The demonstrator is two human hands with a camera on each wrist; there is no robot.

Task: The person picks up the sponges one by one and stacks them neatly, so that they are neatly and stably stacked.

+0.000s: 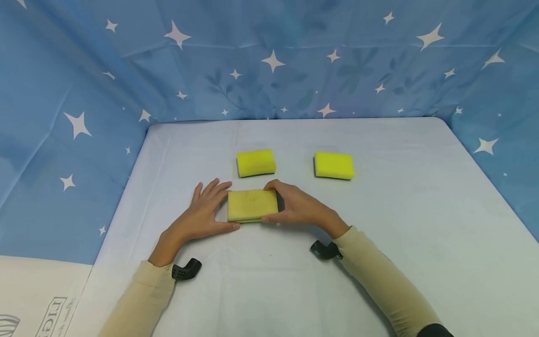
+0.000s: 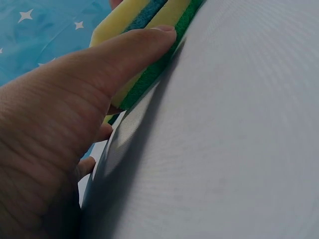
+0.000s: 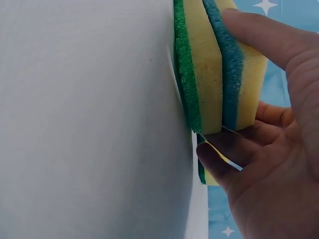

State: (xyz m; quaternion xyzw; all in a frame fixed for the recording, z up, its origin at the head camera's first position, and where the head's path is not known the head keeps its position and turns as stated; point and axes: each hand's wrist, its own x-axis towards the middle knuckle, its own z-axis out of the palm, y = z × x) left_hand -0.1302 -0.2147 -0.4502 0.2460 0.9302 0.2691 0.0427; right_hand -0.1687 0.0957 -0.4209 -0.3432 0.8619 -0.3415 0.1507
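Observation:
Two yellow sponges lie stacked flat on the white-covered table. The upper sponge [image 1: 252, 205] has a blue scouring layer underneath, and the lower sponge [image 3: 207, 87] has a green one against the cloth. My right hand [image 1: 296, 205] pinches the upper sponge at its right end, thumb on the near side and fingers behind. At the left end rests my left hand [image 1: 202, 213]. Its straight thumb [image 2: 134, 52] touches the near side of the lower sponge, while its other fingers spread past the far left corner, the index fingertip partly hidden.
Behind the stack lies another yellow sponge [image 1: 256, 163], and a further sponge [image 1: 334, 165] sits to its right. Both have dark undersides. A blue star-patterned curtain [image 1: 269, 61] hangs along the table's back and sides. Printed beige material [image 1: 38, 295] lies at the lower left.

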